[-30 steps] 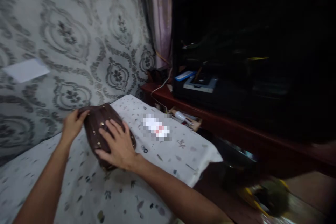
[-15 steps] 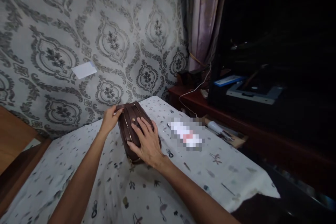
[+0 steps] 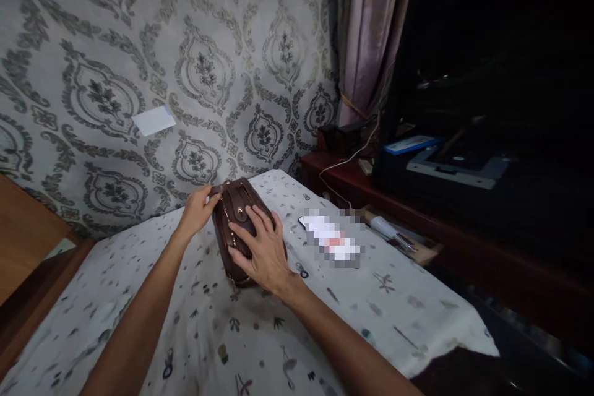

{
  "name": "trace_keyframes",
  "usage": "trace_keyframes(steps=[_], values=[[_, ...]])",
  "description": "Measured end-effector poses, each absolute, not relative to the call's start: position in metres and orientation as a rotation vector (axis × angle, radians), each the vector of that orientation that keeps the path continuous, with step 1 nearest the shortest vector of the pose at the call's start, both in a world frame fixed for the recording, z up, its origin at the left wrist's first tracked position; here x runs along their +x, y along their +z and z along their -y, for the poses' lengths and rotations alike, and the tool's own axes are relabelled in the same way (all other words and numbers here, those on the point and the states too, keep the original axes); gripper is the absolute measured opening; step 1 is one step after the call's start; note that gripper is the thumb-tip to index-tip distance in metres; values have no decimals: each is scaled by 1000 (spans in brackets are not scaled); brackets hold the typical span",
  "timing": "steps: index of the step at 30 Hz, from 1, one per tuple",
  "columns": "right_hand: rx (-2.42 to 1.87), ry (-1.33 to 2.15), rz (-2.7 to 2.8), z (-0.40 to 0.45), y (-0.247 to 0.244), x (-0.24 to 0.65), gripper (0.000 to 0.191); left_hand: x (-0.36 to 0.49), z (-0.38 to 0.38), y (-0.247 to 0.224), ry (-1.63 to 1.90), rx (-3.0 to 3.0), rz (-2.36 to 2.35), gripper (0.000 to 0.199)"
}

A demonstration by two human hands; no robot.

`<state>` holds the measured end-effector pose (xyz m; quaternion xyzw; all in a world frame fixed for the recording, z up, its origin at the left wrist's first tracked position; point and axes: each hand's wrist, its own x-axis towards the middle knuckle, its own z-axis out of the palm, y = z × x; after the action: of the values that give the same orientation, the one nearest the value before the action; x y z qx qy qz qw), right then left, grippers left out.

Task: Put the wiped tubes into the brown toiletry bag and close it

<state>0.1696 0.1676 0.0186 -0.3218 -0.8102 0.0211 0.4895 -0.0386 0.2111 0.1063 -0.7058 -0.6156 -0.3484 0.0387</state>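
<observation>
Steadying a brown leather handbag (image 3: 235,199) just left of center and below the middle of the frame, on white cloth (image 3: 208,346) printed with small plant motifs. Pinching the bag's upper left end between thumb and fingers of the left hand (image 3: 193,215); impossible to tell exactly which part, strap or edge, in so small a grip. Laying the right hand (image 3: 266,253) over the bag's right side, fingers spread and slightly bent, thumb pointing left across the leather. Showing between the two hands: a round gold-toned clasp (image 3: 240,210) on a rounded tab, and gold-toned metal trim (image 3: 226,213) running down the bag's left side. Lying near the bag, right of center: a smartphone (image 3: 325,236), screen lit but masked by mosaic. Seen farther right, beside the cloth's edge: a shallow brown tray (image 3: 429,255) with a white tube-shaped item (image 3: 383,224). Filling the upper left and center: damask-patterned wallpaper (image 3: 204,68), with a white card (image 3: 154,121) against it. Visible in the upper right: a mauve curtain (image 3: 364,31), a pale cable (image 3: 346,161) on a dark red cabinet (image 3: 318,163), and a large black screen (image 3: 510,74)
</observation>
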Motion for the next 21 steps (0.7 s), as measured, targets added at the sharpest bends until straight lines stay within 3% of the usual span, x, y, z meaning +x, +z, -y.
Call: trace_keyframes(steps=[21], values=[[-771,24,1936,-168,17,168,39,-26,-195,111,-1076,-2161,1874,32]])
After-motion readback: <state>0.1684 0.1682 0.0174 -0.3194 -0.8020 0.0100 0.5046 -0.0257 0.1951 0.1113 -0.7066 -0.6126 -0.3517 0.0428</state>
